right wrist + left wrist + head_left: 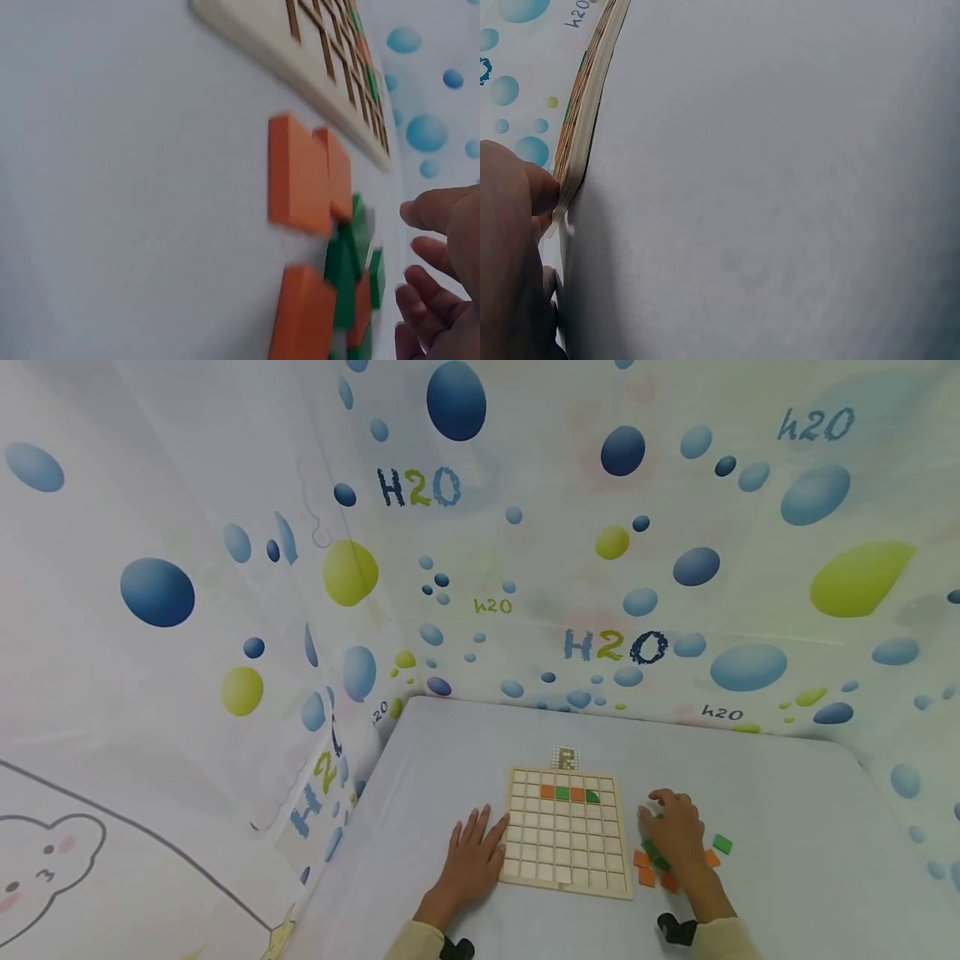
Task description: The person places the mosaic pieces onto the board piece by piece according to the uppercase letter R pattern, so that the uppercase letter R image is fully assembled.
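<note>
A pale wooden grid board (540, 884) lies flat on the table. Near its top, one row holds an orange tile (548, 792), a green tile (562, 793), another orange tile and a green tile with a curved edge (592, 797). My left hand (471, 862) rests beside the board with fingers spread, its thumb side touching the left edge. To the right, my right hand (677, 833) hovers over loose orange tiles (307, 176) and green tiles (341, 281). Its fingers are loosely bent, and no tile shows between them. Some tiles are hidden beneath that hand.
A small card with a gridded pattern (566, 757) lies just beyond the board's top edge. One green tile (722, 844) sits apart, right of the pile. White cloth with blue and yellow-green spots (615, 543) hangs behind and left of the table.
</note>
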Tool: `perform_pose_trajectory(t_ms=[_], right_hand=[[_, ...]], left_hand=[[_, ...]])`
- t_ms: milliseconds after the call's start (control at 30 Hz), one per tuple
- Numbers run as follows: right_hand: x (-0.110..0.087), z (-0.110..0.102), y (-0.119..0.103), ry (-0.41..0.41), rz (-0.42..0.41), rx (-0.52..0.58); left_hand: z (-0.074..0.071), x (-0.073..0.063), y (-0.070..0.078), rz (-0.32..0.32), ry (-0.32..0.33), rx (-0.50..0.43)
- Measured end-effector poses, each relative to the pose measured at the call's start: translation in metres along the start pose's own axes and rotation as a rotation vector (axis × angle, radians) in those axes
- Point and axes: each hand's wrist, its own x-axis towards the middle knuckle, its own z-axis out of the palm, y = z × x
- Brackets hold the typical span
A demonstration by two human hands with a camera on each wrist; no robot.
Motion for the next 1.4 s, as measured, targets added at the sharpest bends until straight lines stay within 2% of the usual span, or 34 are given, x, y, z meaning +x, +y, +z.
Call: perform_pose_trajectory(t_ms=[233,467,600,1033,1133,1400], right_hand=[[-0.005,-0.007,0.021,-0.065,0.064,0.009],[-0.001,-0.009,0.031,-0.138,0.013,0.041],[-0.001,-0.01,0.035,-0.179,-0.011,0.067],[-0.007,-0.019,0.039,-0.204,0.014,0.063],[-0.008,-0.019,0.04,-0.201,0.012,0.052],[-0.012,-0.026,0.034,-0.204,0.019,0.043]], left_hand=[[-0.008,0.003,0.005,-0.031,-0.05,0.018],[-0.006,0.002,0.006,0.003,0.001,-0.012],[-0.002,0.001,0.002,0.013,0.021,0.002],[0.007,0.002,-0.004,-0.013,0.005,0.036],[0.006,0.002,-0.002,-0.022,-0.004,0.048],[0.001,0.002,0.002,-0.013,-0.008,0.008]])
